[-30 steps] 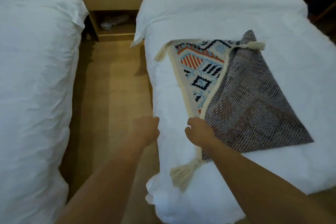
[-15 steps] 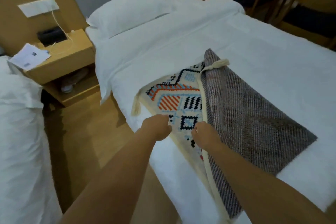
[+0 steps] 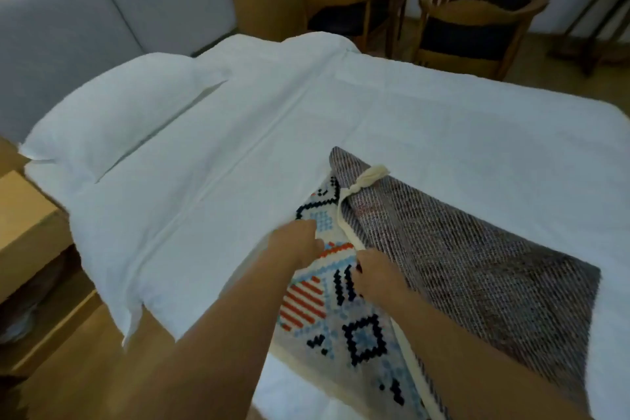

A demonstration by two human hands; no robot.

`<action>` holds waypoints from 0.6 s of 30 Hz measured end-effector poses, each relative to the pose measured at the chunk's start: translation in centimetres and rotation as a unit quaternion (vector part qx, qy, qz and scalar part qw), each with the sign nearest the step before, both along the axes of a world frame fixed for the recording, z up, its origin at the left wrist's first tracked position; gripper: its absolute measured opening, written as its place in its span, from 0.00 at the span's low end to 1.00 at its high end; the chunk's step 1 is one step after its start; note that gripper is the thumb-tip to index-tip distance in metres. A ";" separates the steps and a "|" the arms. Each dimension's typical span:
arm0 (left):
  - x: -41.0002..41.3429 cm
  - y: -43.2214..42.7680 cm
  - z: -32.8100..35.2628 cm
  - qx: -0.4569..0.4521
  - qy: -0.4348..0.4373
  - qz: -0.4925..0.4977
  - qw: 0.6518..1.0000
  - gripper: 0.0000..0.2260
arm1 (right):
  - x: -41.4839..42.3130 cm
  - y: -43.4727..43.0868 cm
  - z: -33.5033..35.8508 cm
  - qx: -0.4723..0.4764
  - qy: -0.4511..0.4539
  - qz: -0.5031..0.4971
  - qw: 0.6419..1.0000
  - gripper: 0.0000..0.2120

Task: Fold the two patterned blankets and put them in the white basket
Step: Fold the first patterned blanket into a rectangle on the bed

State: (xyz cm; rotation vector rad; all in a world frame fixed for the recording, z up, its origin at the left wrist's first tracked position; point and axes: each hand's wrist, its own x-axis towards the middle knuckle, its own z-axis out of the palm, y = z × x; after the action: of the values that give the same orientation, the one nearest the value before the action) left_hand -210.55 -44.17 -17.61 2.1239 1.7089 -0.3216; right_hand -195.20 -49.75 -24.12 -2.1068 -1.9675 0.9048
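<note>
I had both bare arms stretched forward, my left hand [image 3: 297,244] and right hand [image 3: 375,274] close together, fingers [image 3: 314,243] curled, each gripping the blanket [image 3: 477,266].

The blanket [image 3: 361,337] shows black diamonds, pale blue blocks and orange-red stripes on cream; its folded-over back is grey-brown diagonal weave. The bedding [image 3: 409,119] is white, the far headboard [image 3: 136,10] grey.
</note>
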 end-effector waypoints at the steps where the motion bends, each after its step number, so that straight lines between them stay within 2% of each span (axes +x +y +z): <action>1: -0.7 2.0 -0.8 -0.001 -0.004 -0.010 1.000 0.15 | -0.5 1.4 -0.6 -0.004 -0.005 -0.014 1.000 0.07; 4: -2.1 6.8 -4.2 -0.029 -0.045 -0.030 0.998 0.16 | -2.2 5.0 -2.5 -0.021 -0.022 -0.040 0.999 0.08; 8: -3.2 11.4 -8.5 -0.073 -0.089 0.006 0.993 0.16 | -4.2 8.6 -4.7 -0.045 -0.004 -0.090 0.995 0.08; 11: -3.2 14.8 -10.7 -0.079 -0.117 0.032 0.990 0.15 | -4.9 10.9 -6.1 -0.040 -0.010 -0.107 0.993 0.13; 18: -1.5 20.8 -14.5 -0.083 -0.180 0.105 0.975 0.16 | -4.6 17.6 -7.7 0.049 -0.028 -0.115 0.992 0.11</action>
State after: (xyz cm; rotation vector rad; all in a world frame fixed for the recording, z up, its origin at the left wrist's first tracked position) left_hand -212.08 -23.33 -32.11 1.7381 1.6110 -0.0139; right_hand -199.84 -32.14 -31.86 -2.2651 -1.7076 0.7007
